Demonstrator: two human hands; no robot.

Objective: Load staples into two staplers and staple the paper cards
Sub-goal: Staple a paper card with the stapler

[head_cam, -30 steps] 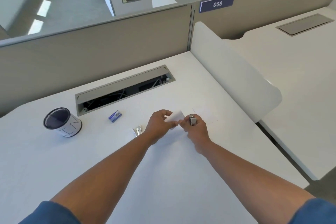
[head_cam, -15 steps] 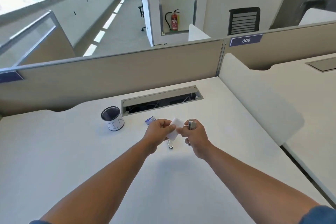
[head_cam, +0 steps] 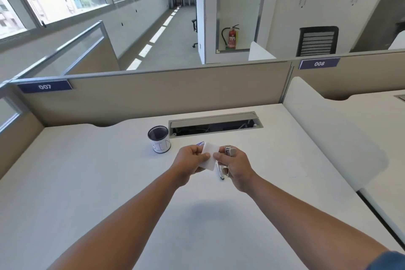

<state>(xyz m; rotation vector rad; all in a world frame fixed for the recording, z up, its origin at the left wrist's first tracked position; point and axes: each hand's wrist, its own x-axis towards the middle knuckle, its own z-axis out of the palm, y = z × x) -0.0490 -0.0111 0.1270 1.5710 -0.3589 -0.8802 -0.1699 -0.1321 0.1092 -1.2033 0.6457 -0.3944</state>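
Note:
A white paper card (head_cam: 209,155) is held above the white desk (head_cam: 87,182), pinched between both hands. My left hand (head_cam: 189,160) grips its left edge. My right hand (head_cam: 233,165) pinches the card's right edge with thumb and forefinger while also holding a small silver stapler (head_cam: 229,151) in its palm. Below the card, a second silver stapler (head_cam: 219,171) lies on the desk, mostly hidden. A small blue staple box (head_cam: 200,143) peeks out behind the card's top left corner.
A black mesh cup with a white label (head_cam: 159,139) stands left of the hands. A grey cable tray (head_cam: 215,124) is open at the back of the desk. Beige partitions (head_cam: 164,94) close the back; a white divider (head_cam: 328,133) stands on the right.
The camera has tilted up, so the hands sit lower and the room beyond the partition shows. Both hands keep hold of the card, raised slightly off the desk.

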